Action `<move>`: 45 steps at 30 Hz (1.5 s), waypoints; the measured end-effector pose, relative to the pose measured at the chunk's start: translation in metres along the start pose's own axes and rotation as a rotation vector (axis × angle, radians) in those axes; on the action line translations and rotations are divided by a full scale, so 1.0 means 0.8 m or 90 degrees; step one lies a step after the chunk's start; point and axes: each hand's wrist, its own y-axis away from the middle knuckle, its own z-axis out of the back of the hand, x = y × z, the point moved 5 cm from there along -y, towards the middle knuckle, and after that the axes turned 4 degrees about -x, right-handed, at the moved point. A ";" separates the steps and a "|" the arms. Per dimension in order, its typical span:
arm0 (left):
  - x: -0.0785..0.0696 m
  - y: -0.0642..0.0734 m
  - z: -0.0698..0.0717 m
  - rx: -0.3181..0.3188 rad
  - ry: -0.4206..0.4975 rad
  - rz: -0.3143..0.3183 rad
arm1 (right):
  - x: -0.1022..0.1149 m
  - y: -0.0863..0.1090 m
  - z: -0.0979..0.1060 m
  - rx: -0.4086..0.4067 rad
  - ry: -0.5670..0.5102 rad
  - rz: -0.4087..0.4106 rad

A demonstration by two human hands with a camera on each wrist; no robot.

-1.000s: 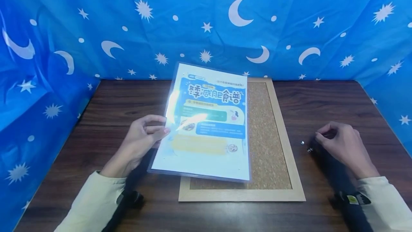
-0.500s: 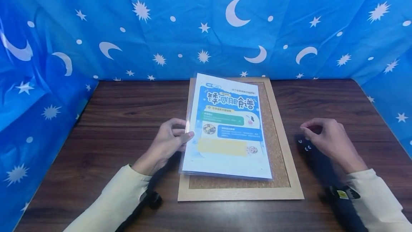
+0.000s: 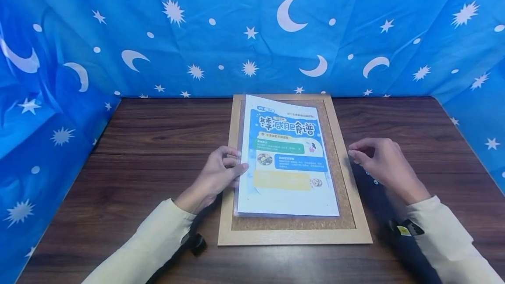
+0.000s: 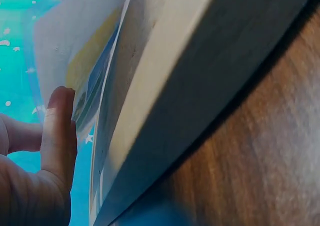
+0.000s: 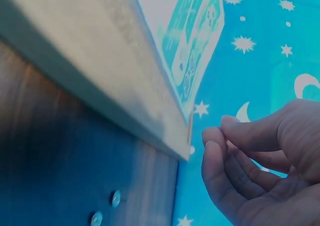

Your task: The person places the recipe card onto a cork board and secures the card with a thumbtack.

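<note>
A laminated sheet (image 3: 289,200) with blue, green and yellow print leans over a wood-framed cork board (image 3: 347,205) in the head view. My left hand (image 3: 215,179) pinches its left edge, thumb in front and fingers behind. The left wrist view shows the sheet (image 4: 52,50) slanted up off the board's frame (image 4: 170,50). My right hand (image 3: 388,163) is just beyond the board's right edge, above the table, thumb and index fingertips brought together. Whether something small lies between them is hidden. Small shiny round pieces (image 5: 116,198) lie on the table below; they look like thumbtacks.
The dark wood-grain table (image 3: 138,143) extends on both sides of the board. A blue cloth (image 3: 244,12) with white moons and stars hangs behind the table and along its sides. A dark device (image 3: 404,229) is strapped at the right wrist.
My left hand has carried the sheet rightward and lower over the cork board, and it now covers more of the cork. My right hand has moved left toward the board, fingertips still together.
</note>
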 end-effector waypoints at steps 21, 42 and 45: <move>-0.002 0.018 0.007 0.046 -0.359 -0.101 | 0.051 -0.048 -0.056 0.096 -0.040 0.037; -0.022 0.027 -0.003 0.006 -0.541 -0.228 | 0.112 -0.125 -0.126 0.190 -0.196 0.015; -0.026 0.031 -0.008 -0.010 -0.582 -0.259 | 0.121 -0.137 -0.135 0.201 -0.234 0.003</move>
